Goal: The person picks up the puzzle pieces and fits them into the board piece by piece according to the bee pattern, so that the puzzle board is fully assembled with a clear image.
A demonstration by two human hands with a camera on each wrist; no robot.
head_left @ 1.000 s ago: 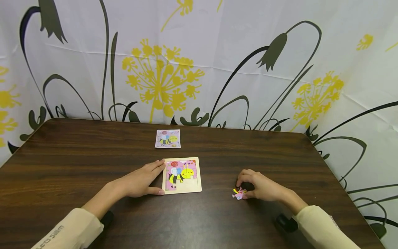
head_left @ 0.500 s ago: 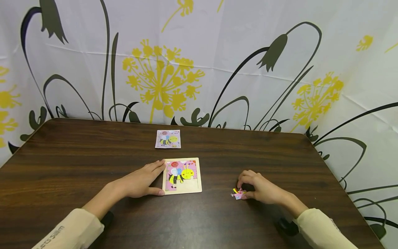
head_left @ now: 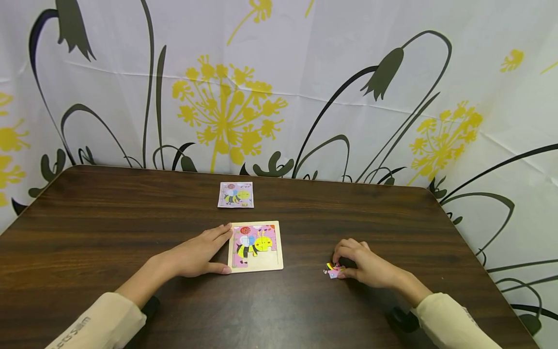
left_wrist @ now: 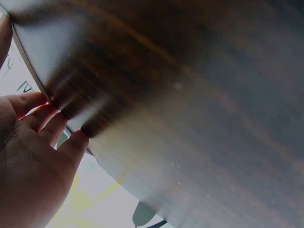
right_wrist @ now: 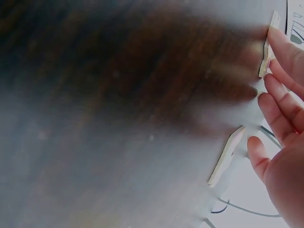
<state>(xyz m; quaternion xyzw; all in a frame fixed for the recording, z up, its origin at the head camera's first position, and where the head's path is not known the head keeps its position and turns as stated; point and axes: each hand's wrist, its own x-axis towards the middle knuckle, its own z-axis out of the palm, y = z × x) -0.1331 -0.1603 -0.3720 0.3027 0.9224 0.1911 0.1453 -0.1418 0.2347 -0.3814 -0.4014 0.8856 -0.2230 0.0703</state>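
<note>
A square wooden jigsaw board [head_left: 266, 262] with a bee picture lies on the table; its lower right part shows bare wood. My left hand [head_left: 192, 252] rests at the board's left side, fingertips at the upper corner and thumb at the lower one. Farther right, my right hand [head_left: 366, 264] pinches a pink puzzle piece [head_left: 333, 274] with yellow and black marks, low over the table. Its thumb and fingers hide part of the piece. In the right wrist view, another light-edged flat piece [right_wrist: 225, 156] lies near the little finger; its face is hardly visible.
A bee picture card [head_left: 235, 195] lies behind the board. The brown wooden table [head_left: 131, 208] ends at a white curtain [head_left: 322, 29] printed with yellow and grey-green plants. Dark bands show at both wrists, by the cream sleeves [head_left: 98, 322].
My right hand and the puzzle piece have shifted very slightly, with the piece turning a little. The left hand and the board have stayed in place.
</note>
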